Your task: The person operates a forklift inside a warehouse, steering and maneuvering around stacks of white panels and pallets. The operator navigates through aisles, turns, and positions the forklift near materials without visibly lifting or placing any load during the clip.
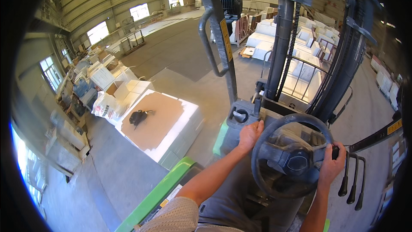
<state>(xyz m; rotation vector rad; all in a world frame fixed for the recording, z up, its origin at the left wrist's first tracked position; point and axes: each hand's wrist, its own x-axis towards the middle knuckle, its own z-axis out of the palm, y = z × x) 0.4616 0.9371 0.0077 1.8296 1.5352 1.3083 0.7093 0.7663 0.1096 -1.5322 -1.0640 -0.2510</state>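
I sit at the controls of a forklift. Its black steering wheel [256,154] is in front of me, with a round hub at its centre. My right hand [331,163] is closed at the right side of the wheel, thumb up beside a black knob [335,152]. Just left of the wheel, my left hand [250,136] is closed against the dusty grey dashboard [234,129]; whatever its fingers hold is hidden. A dark upright lever [257,104] stands beyond that hand. Several black-knobbed levers [352,194] hang right of my right hand.
Ahead rises the forklift mast [279,47] with its chains. A white stack topped with brown cardboard [156,118] and a small black object [139,117] stands to the left, a white sack [107,106] behind it. Pale slabs [262,43] fill racks beyond the mast. Grey floor [171,56] runs far left.
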